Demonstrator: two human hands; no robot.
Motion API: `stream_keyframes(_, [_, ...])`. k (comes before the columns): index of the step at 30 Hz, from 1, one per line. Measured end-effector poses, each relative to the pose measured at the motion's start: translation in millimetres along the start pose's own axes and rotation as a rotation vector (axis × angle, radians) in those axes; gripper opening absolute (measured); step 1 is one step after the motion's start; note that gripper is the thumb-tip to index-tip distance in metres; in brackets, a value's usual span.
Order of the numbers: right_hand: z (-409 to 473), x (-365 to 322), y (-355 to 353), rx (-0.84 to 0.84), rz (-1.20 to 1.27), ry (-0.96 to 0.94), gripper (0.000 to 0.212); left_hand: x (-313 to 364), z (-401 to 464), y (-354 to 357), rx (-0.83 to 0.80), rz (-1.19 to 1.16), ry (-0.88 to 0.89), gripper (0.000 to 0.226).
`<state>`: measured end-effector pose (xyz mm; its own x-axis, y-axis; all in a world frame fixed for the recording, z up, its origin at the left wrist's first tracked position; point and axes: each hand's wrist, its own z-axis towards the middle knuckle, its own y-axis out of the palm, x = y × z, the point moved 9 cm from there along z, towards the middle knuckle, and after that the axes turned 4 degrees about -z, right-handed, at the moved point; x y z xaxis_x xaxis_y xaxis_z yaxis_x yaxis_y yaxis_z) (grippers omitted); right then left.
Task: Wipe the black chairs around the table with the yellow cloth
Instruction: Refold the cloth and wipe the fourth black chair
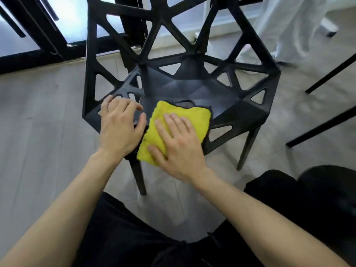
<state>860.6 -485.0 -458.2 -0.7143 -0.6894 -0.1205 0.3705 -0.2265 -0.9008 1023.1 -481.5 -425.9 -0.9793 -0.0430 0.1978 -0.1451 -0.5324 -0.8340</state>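
Yellow cloth pressed flat on the front of a black chair seat.

The folded yellow cloth [173,130] lies at the centre of the frame, on the near edge of the black chair [192,89] seat. The right hand [177,145] lies flat on it, fingers straight and slightly spread. Just left of the cloth, the left hand [119,126] rests on the seat's front left corner, fingers relaxed and apart, holding nothing. A pale wood floor [38,122] surrounds the chair; black table legs [327,116] cross the right edge.
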Motion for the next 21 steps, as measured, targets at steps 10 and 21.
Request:
stream_keyframes(10, [-25.2, 226.3, -44.5, 0.064, -0.016, 0.291, 0.055, 42.0, 57.5, 93.2, -0.443, -0.109, -0.047, 0.069])
stream_keyframes(21, [6.3, 98.4, -16.7, -0.045, 0.084, -0.049, 0.053, 24.1, 45.3, 117.2, -0.516, -0.049, -0.084, 0.075])
